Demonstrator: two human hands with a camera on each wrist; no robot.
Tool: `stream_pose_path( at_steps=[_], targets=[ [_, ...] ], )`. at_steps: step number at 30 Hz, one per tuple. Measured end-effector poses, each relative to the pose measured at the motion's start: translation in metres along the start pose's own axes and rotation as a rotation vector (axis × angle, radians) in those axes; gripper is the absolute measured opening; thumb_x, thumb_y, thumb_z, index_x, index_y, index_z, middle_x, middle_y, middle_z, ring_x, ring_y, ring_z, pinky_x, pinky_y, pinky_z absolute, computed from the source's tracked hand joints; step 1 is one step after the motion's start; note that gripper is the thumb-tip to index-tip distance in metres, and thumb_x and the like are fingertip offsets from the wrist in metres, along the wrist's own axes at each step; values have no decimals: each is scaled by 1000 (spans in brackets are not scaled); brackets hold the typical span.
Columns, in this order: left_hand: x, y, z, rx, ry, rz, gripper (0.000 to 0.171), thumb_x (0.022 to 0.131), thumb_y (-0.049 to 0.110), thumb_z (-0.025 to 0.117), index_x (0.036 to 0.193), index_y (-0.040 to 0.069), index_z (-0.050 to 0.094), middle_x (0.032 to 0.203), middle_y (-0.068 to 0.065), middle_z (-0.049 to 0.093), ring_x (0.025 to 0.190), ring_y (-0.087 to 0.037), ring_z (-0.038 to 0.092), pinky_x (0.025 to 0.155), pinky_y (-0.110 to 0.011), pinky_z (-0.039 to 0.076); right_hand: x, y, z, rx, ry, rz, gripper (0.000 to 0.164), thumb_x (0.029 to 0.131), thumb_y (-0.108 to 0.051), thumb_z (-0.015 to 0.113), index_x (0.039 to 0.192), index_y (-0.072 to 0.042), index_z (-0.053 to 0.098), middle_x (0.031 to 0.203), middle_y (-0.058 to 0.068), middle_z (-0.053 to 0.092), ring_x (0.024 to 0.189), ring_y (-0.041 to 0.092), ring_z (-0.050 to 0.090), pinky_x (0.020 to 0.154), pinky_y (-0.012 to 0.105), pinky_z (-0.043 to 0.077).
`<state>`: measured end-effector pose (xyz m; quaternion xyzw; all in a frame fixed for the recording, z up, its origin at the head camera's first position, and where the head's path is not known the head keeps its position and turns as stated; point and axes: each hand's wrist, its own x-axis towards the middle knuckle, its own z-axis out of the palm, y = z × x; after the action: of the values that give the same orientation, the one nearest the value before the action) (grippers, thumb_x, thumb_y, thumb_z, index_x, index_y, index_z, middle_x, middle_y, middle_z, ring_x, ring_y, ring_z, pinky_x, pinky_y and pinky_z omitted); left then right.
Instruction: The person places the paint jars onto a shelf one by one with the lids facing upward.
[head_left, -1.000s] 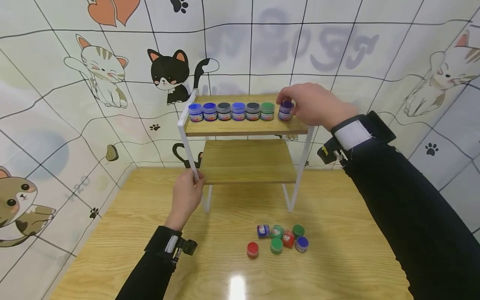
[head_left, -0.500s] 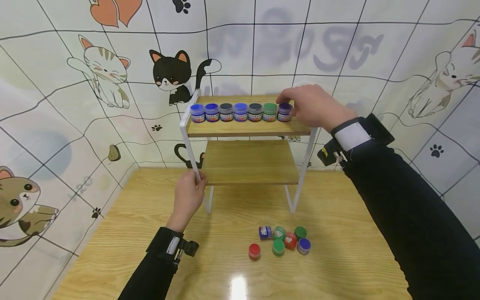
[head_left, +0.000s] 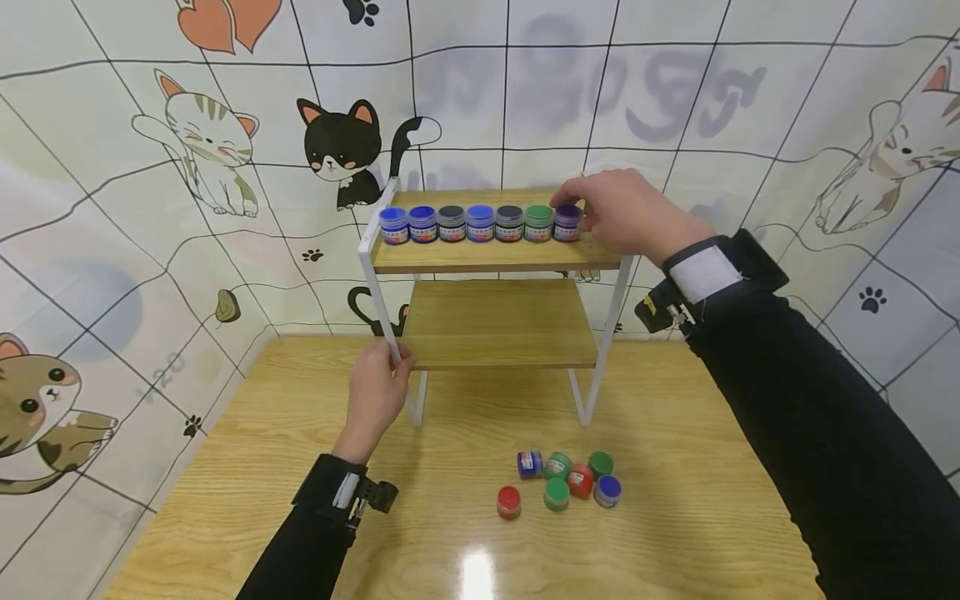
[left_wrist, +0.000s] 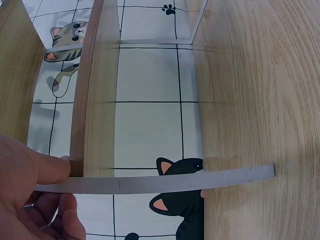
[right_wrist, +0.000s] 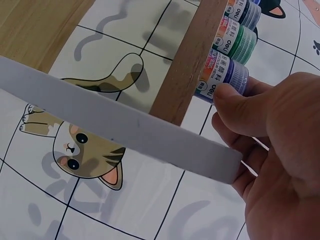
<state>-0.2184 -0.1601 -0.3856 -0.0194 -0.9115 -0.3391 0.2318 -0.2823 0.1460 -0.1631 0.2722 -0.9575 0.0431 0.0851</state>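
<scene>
On the bench point(head_left: 690, 500), nearer than both hands and sideways between them, lie seven loose paint jars. The closest is a red jar point(head_left: 508, 502), a little apart from the rest. Just beyond it, a clustered group holds a green jar point(head_left: 557, 494), a purple-lidded jar point(head_left: 608, 491), a second red jar point(head_left: 580, 481) and two more green ones, with a blue jar point(head_left: 529, 465) on its side at the end toward the left hand.

Farther off, the left hand point(head_left: 378, 392) grips the white leg point(head_left: 380, 304) of a two-tier rack, its thumb against the edge of the lower shelf point(head_left: 498, 321).

Above and to the right of that, the right hand point(head_left: 630, 212) pinches a dark purple jar point(head_left: 567, 229), which sits upright on the upper shelf point(head_left: 450, 257). Beside it, on the right hand's left, a green-lidded jar point(head_left: 537, 225) leads a row of six, the others blue or dark. Behind both hands is a wall covering point(head_left: 465, 100) with printed cats.
</scene>
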Motion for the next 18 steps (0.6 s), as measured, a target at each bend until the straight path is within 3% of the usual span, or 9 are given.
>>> stream_pose_path(
  at_steps=[10, 18],
  targets=[
    [0, 1, 1, 4, -6, -4, 9, 91, 10, 65, 95, 2, 65, 82, -13, 61, 74, -27, 53, 65, -36, 40, -5, 1, -1, 17, -5, 6, 50, 95, 2, 51, 143, -7, 45, 140, 19, 52, 127, 37, 49, 106, 52, 40],
    [-1, 1, 1, 1, -7, -6, 10, 92, 11, 65, 97, 2, 64, 86, -15, 63, 78, -29, 57, 68, -40, 44, -19, 0, -4, 28, 84, -42, 47, 94, 3, 52, 139, -8, 49, 132, 18, 53, 110, 37, 55, 94, 50, 46]
  ],
)
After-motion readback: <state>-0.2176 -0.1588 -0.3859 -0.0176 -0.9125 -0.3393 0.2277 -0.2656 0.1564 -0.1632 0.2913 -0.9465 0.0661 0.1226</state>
